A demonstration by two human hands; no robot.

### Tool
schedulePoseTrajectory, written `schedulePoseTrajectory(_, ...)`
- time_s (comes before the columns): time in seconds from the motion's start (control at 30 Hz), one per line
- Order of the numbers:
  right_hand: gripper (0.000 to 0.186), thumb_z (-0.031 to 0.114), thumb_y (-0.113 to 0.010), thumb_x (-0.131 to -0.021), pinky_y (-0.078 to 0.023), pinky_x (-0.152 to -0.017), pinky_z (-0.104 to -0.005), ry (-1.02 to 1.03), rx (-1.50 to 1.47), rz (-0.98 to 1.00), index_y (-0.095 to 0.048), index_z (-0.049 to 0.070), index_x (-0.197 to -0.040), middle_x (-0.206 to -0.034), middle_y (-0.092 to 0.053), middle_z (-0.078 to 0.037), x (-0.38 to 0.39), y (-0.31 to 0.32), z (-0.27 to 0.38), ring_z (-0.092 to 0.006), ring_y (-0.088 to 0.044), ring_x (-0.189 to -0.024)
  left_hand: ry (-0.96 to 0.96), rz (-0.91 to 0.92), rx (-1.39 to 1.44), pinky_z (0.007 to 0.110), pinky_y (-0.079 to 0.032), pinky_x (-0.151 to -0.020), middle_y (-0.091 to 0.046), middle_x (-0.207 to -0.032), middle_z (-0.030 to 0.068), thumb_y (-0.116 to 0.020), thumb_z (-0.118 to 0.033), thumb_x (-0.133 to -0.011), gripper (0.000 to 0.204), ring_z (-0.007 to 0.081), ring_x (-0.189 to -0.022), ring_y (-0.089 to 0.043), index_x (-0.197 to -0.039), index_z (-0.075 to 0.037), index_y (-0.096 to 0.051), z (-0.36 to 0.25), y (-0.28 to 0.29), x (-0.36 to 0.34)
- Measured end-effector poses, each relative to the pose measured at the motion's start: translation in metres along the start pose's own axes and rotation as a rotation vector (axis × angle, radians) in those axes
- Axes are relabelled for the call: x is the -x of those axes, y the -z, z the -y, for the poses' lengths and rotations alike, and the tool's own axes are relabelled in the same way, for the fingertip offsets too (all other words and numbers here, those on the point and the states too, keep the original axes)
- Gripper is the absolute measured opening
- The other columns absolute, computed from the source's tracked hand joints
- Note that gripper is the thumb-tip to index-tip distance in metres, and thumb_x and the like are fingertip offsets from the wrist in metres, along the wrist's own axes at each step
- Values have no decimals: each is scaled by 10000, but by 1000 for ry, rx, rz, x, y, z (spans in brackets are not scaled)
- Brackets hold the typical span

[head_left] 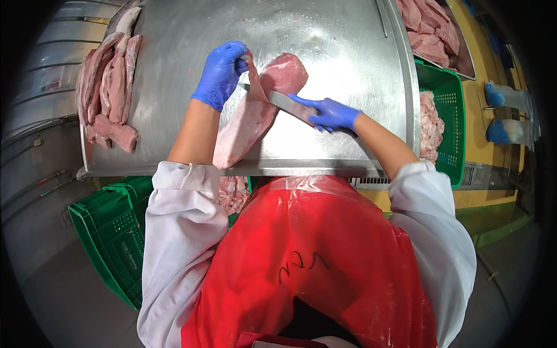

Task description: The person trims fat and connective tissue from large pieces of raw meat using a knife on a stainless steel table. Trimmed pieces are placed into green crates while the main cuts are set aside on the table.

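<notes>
A long piece of pale pink meat (246,127) lies slantwise on the steel table, its rounder, darker end away from me. My left hand (223,72), in a blue glove, is closed on a thin strip of trim (253,72) and pulls it up off the meat. Gloved in blue too, my right hand (331,113) grips a knife (290,106). The blade lies across the middle of the meat, under the lifted strip, and its tip shows on the left side. The knife's handle is mostly hidden in my fingers.
Several long meat pieces (110,87) are piled at the table's (180,35) left edge. At the right stand a metal tray of meat (429,29) and a green crate (449,122) with pale trimmings. Another green crate (110,232) is at the lower left, near more trimmings (232,194).
</notes>
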State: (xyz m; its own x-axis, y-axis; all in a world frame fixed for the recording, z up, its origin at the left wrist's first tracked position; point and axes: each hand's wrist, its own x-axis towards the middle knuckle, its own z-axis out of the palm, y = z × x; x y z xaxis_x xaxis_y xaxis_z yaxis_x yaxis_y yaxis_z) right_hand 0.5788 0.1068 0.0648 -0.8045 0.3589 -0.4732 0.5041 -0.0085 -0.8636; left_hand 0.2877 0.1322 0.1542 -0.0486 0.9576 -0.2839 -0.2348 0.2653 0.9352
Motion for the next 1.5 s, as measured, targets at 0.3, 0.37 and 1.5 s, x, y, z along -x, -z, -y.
schedulePoseTrajectory(0.3,692,231,-455,-972,-558,-589,-322,78,149,27,-206,407,-1592,-688,-582,-59,-8,-12,-8,-140,-601,-593,-45,-47,84,241,-427,-607,-637,-851,84,-593,-107,-935,126,115,-681,-546,-886,3,-631,-28,13,20)
schedulePoseTrajectory(0.37,705,210,-456,-966,-556,-582,-319,93,139,26,-203,404,-1594,-710,-581,-54,-19,-15,-6,-140,-603,-598,-63,-25,93,243,-423,-602,-637,-853,88,-591,-103,-936,123,116,-681,-545,-894,6,-630,-32,6,27)
schedulePoseTrajectory(1.5,710,190,-478,-962,-556,-685,-434,298,224,-254,-190,231,-1609,-870,-655,-230,-102,-118,55,-327,-658,-657,-159,-80,256,233,-373,-518,-512,-690,10,-541,-71,-956,126,105,-580,-453,-832,-83,-561,-115,5,87)
